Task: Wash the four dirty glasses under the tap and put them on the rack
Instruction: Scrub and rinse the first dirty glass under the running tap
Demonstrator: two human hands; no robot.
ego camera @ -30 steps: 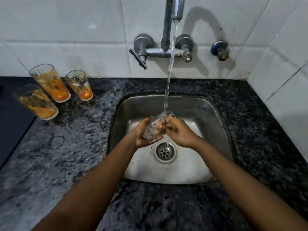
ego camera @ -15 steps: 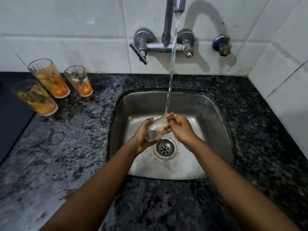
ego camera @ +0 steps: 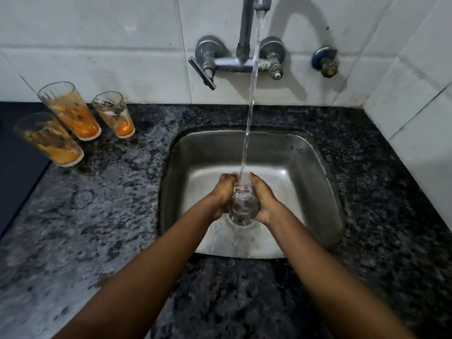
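A clear glass (ego camera: 243, 206) is held over the steel sink (ego camera: 315, 167), its mouth turned away from me and its base toward the camera. My left hand (ego camera: 221, 194) grips its left side and my right hand (ego camera: 265, 199) its right side. Water runs from the wall tap (ego camera: 244, 50) straight down onto the glass between my fingers. Three dirty glasses with orange residue stand on the counter at the left: a tall one (ego camera: 71, 111), a short one (ego camera: 115, 115) and a nearer one (ego camera: 49, 139).
Dark speckled granite counter (ego camera: 97, 216) surrounds the sink. White tiled walls rise behind and to the right. A dark blue surface (ego camera: 17, 172) lies at the far left edge. A small valve (ego camera: 326, 62) sticks out of the wall right of the tap. No rack is visible.
The glass has turned from lying sideways between my hands to pointing its base at me, and both hands now cup its sides lower in the sink.
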